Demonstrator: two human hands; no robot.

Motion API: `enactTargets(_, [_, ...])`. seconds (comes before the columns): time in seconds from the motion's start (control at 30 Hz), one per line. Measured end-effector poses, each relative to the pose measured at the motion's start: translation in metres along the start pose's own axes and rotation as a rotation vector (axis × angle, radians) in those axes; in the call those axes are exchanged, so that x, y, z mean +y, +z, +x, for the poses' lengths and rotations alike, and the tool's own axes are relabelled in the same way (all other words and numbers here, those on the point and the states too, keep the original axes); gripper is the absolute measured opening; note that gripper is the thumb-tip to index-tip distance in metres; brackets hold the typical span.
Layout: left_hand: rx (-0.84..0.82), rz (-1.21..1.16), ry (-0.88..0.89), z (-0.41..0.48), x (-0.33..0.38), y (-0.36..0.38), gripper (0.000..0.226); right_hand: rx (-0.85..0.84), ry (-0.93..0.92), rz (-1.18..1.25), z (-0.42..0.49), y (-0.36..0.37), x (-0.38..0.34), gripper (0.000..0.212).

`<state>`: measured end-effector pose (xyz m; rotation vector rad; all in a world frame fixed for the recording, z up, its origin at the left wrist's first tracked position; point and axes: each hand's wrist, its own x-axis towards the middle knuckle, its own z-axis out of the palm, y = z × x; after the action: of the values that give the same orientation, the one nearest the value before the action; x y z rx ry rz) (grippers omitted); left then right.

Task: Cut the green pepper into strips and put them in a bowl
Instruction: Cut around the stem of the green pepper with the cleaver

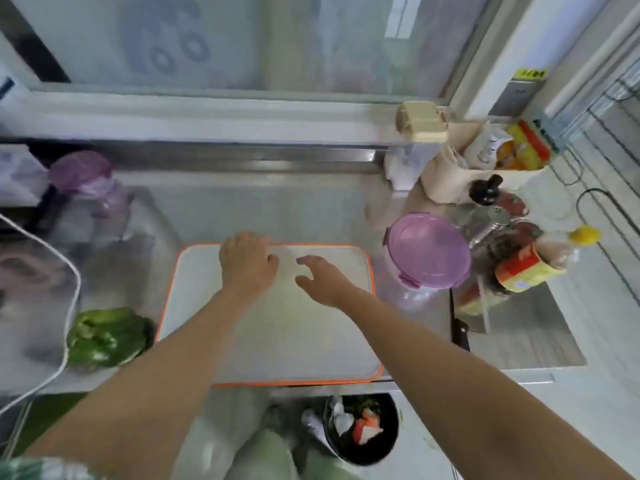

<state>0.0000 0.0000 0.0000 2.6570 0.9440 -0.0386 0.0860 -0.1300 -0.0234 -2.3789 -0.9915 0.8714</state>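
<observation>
A: So, how far along are we?

B: Barely begun, we'd judge. Our green pepper [107, 336] looks whole and lies on the table [207, 209] just left of the cutting board [294, 337].

A: And our hands?

B: Our left hand [247, 261] rests on the board's far edge with its fingers folded out of sight, so we cannot tell whether it grips. Our right hand [323, 278] hovers above the board, fingers spread, holding nothing.

A: The knife [460, 332]?

B: It lies untouched just right of the board. We see no strips and no open bowl, only a purple-lidded container [427, 252]. All the cutting remains.
</observation>
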Motion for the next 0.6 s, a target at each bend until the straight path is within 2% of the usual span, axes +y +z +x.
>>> enactTargets(0.1, [-0.004, 0.056, -0.23, -0.016, -0.025, 0.004, 0.05, -0.161, 0.013, -0.146, -0.003, 0.027, -0.004, 0.057])
enactTargets(0.2, [-0.139, 0.03, -0.401, -0.031, -0.053, 0.016, 0.059, -0.204, 0.067, -0.289, -0.007, 0.05, -0.006, 0.058])
enactTargets(0.27, [-0.291, 0.0, -0.395, -0.038, -0.071, 0.023, 0.059, -0.148, 0.095, -0.334, -0.001, 0.051, -0.015, 0.051])
enactTargets(0.33, [-0.445, -0.008, -0.287, -0.045, -0.082, 0.025, 0.058, -0.145, 0.143, -0.376, 0.007, 0.048, -0.03, 0.044])
enactTargets(0.37, [-0.46, -0.016, -0.245, -0.049, -0.087, 0.025, 0.055, -0.15, 0.158, -0.4, 0.011, 0.046, -0.039, 0.042])
enactTargets(0.43, [-0.375, -0.109, -0.216, -0.055, -0.096, 0.018, 0.051, -0.13, 0.122, -0.409, 0.02, 0.047, -0.059, 0.04])
enactTargets(0.5, [-0.145, -0.141, -0.19, -0.061, -0.11, 0.008, 0.055, -0.113, -0.049, -0.375, 0.026, 0.058, -0.08, 0.046])
enactTargets(0.6, [0.192, 0.045, -0.265, -0.07, -0.139, -0.012, 0.044, -0.158, -0.263, -0.269, 0.031, 0.085, -0.115, 0.055])
